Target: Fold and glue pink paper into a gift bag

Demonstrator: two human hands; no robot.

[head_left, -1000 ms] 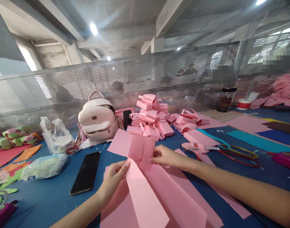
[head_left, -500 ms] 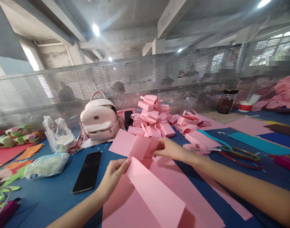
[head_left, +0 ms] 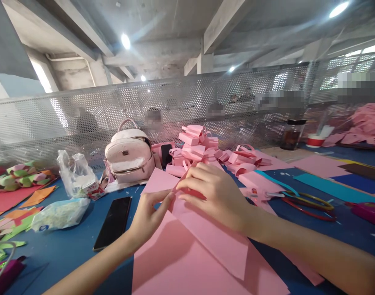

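Observation:
A long pink paper strip (head_left: 218,241) slants above larger pink sheets (head_left: 163,262) on the blue table. At its upper end, my left hand (head_left: 152,211) pinches the strip's edge between thumb and fingers. My right hand (head_left: 216,194) curls over the same end, its fingertips close to my left thumb, and grips the paper. The fold under my right palm is hidden. Just behind my hands rises a pile of folded pink paper pieces (head_left: 193,141).
Left of my hands lie a black phone (head_left: 113,223), a plastic-wrapped packet (head_left: 61,214) and a pale pink backpack (head_left: 129,157). To the right are a pink glue gun (head_left: 258,192), coloured cords (head_left: 310,205), a turquoise sheet (head_left: 335,186), a dark jar (head_left: 292,135) and a cup (head_left: 315,140).
My right hand has moved left and over the strip's upper end, covering the folded part. The strip's lower end has swung slightly right. My left hand still pinches the paper.

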